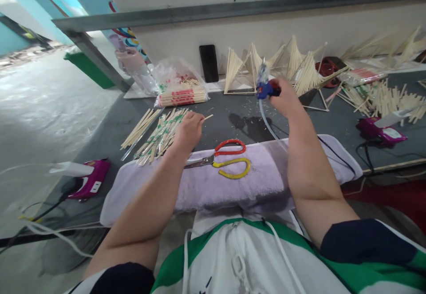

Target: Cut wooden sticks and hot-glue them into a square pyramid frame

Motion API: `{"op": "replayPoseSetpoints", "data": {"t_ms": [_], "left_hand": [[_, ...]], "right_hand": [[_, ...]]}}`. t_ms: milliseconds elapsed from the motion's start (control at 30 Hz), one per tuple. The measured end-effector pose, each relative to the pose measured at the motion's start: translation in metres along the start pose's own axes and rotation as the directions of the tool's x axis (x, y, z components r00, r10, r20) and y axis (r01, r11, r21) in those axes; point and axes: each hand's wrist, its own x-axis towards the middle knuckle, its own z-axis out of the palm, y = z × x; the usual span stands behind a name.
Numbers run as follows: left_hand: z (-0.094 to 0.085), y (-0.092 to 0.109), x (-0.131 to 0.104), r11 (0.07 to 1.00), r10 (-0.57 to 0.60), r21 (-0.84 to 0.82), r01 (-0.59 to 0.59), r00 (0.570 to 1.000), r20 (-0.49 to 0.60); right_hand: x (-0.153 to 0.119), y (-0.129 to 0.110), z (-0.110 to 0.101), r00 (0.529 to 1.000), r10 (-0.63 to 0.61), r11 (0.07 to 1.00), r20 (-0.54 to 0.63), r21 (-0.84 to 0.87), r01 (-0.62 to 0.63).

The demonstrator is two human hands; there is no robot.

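Note:
My left hand [190,130] is closed around a thin wooden chopstick, whose end [208,117] pokes out to the right of the fingers. Beneath and beside that hand lies a pile of chopsticks in green-printed clear wrappers [161,136]. My right hand [285,98] grips a blue hot glue gun [264,89], raised above the dark tabletop with its nozzle pointing away from me. A pale glue stick or tube hangs from the gun's rear. Behind it stands a peaked frame of glued sticks [234,69]. Red-and-yellow-handled scissors [213,159] rest on a lilac towel [229,192] between my forearms.
Bundled chopsticks in plastic [183,96], a pink-lidded bottle [133,67] and a black phone [209,63] stand along the back. Magenta power sockets [89,180] with cables sit at the left edge and right [381,132]. Loose sticks [392,101] cover the right side.

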Motion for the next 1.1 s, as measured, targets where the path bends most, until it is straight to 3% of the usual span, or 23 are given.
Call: {"op": "replayPoseSetpoints", "data": {"t_ms": [133,233,300,367,467,533,633,833,967,1100], "left_hand": [[-0.003,0.002,0.0,1.0,-0.004,-0.003,0.004,1.0,0.014],[-0.003,0.003,0.0,1.0,0.006,0.0,-0.006,1.0,0.028],[-0.002,0.002,0.0,1.0,0.018,-0.005,-0.018,0.999,0.029],[0.0,0.001,0.0,0.999,0.03,-0.022,-0.03,0.999,0.019],[0.001,0.001,-0.001,0.997,0.041,-0.059,-0.042,0.999,-0.012],[0.001,0.003,-0.003,0.996,0.033,-0.08,-0.035,0.999,-0.027],[0.002,0.009,-0.006,0.996,0.01,-0.091,-0.013,0.999,-0.032],[0.008,0.007,-0.007,0.992,-0.004,-0.129,-0.003,0.999,-0.05],[0.011,0.001,-0.004,0.982,0.014,-0.187,-0.033,0.995,-0.102],[0.01,-0.001,-0.003,0.969,-0.001,-0.244,-0.03,0.992,-0.124]], "right_hand": [[-0.003,-0.02,-0.016,0.972,0.077,0.958,-0.223,0.286,-0.01],[-0.011,-0.037,-0.021,0.96,0.115,0.802,-0.254,0.594,0.061],[-0.018,-0.05,-0.018,0.972,0.125,0.617,-0.197,0.783,0.079],[-0.026,-0.064,-0.014,0.993,0.105,0.42,-0.06,0.908,0.01],[-0.04,-0.084,-0.006,0.986,-0.053,0.143,0.155,0.979,-0.146],[-0.049,-0.094,0.0,0.954,-0.175,0.059,0.244,0.97,-0.237],[-0.059,-0.101,0.007,0.916,-0.248,0.122,0.316,0.948,-0.294],[-0.069,-0.097,0.013,0.908,-0.24,0.302,0.345,0.915,-0.268],[-0.076,-0.098,0.019,0.914,-0.183,0.415,0.363,0.871,-0.263],[-0.08,-0.102,0.027,0.928,-0.092,0.602,0.361,0.762,-0.237]]}}
